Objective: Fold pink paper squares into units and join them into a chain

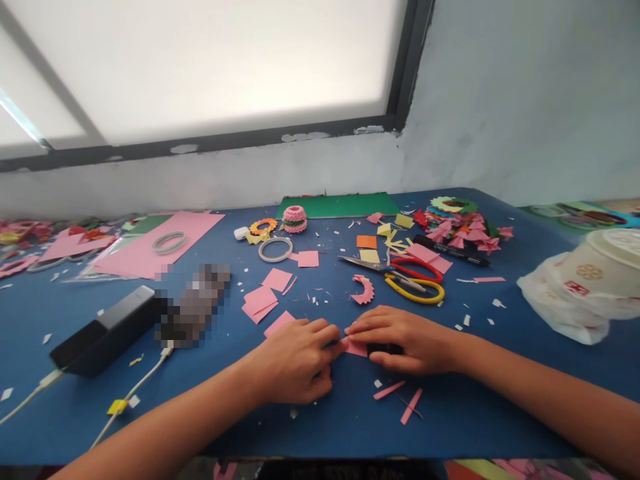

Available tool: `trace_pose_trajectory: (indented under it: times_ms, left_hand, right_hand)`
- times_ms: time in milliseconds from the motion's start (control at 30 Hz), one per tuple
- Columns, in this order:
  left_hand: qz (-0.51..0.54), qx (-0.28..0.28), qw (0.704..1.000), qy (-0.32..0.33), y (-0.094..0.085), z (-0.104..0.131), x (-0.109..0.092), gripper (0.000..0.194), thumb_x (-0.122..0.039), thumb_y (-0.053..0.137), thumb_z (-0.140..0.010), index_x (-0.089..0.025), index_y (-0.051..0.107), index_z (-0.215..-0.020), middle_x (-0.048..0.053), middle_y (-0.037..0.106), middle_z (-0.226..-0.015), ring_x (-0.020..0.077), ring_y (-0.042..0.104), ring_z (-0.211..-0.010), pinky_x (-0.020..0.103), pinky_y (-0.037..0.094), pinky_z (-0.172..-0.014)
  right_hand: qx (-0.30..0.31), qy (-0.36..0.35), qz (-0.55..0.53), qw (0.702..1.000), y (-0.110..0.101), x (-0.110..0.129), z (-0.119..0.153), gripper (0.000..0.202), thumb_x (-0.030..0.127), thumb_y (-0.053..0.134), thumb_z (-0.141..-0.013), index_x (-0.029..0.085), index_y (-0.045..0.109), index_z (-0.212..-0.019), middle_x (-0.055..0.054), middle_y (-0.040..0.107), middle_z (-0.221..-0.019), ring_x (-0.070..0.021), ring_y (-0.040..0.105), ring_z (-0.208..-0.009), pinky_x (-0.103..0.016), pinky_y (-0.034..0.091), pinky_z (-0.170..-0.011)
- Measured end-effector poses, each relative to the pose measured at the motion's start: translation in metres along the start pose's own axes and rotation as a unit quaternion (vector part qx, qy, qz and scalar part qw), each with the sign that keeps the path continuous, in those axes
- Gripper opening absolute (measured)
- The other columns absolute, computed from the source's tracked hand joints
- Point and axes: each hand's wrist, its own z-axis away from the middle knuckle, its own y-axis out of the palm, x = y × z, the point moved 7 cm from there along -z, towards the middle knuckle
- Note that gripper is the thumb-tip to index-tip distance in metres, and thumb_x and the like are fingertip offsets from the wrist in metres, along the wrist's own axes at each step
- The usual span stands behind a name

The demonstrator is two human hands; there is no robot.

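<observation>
A small pink paper piece (356,347) lies on the blue table between my two hands. My left hand (303,360) has curled fingers, with thumb and forefinger closed at the paper's left corner. From the other side, my right hand (407,340) holds the same paper, its fingertips together on the upper edge. Under the right palm sits a dark object (385,349), mostly hidden. Just beyond the hands is a curved pink folded-paper chain (363,290). Pink paper squares (260,303) lie past my left hand, and thin pink strips (411,407) are nearer me.
Scissors (415,280) with red and yellow handles lie beyond my right hand, beside a black marker (453,250). A bagged cup (595,280) stands far right. At left are a black box (110,330), a cable (133,393) and a tape roll (275,249).
</observation>
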Motion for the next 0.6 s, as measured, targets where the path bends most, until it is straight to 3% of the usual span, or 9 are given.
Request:
trace_pose_trajectory:
  times_ms: [133, 267, 600]
  left_hand:
    - [0.017, -0.001, 1.000, -0.022, 0.001, -0.001, -0.001, 0.037, -0.018, 0.047, -0.076, -0.015, 0.057, -0.111, 0.007, 0.057, -0.093, 0.0215, 0.053, -0.085, 0.033, 0.041, -0.067]
    - [0.033, -0.006, 0.998, -0.046, -0.002, -0.001, -0.002, 0.031, -0.021, 0.050, -0.073, -0.014, 0.061, -0.102, 0.007, 0.057, -0.086, 0.0214, 0.051, -0.081, 0.033, 0.040, -0.068]
    - [0.019, 0.007, 0.998, -0.056, -0.009, 0.005, 0.006, 0.024, -0.023, 0.050, -0.076, -0.020, 0.067, -0.093, 0.004, 0.058, -0.071, 0.0193, 0.054, -0.071, 0.031, 0.037, -0.062]
  right_hand:
    - [-0.018, 0.023, 0.069, 0.997, 0.004, 0.002, -0.005, 0.036, 0.031, 0.049, -0.086, 0.013, 0.058, -0.116, -0.012, 0.060, -0.112, -0.0219, 0.052, -0.102, -0.037, 0.039, -0.091]
    - [-0.021, 0.045, 0.145, 0.988, 0.004, -0.002, -0.003, 0.029, 0.031, 0.046, -0.088, 0.022, 0.063, -0.109, -0.009, 0.059, -0.107, -0.0226, 0.053, -0.096, -0.039, 0.037, -0.085]
    - [-0.052, 0.102, 0.184, 0.976, -0.017, -0.018, 0.004, 0.025, 0.027, 0.047, -0.086, 0.027, 0.071, -0.095, -0.007, 0.061, -0.094, -0.0216, 0.053, -0.090, -0.037, 0.034, -0.081]
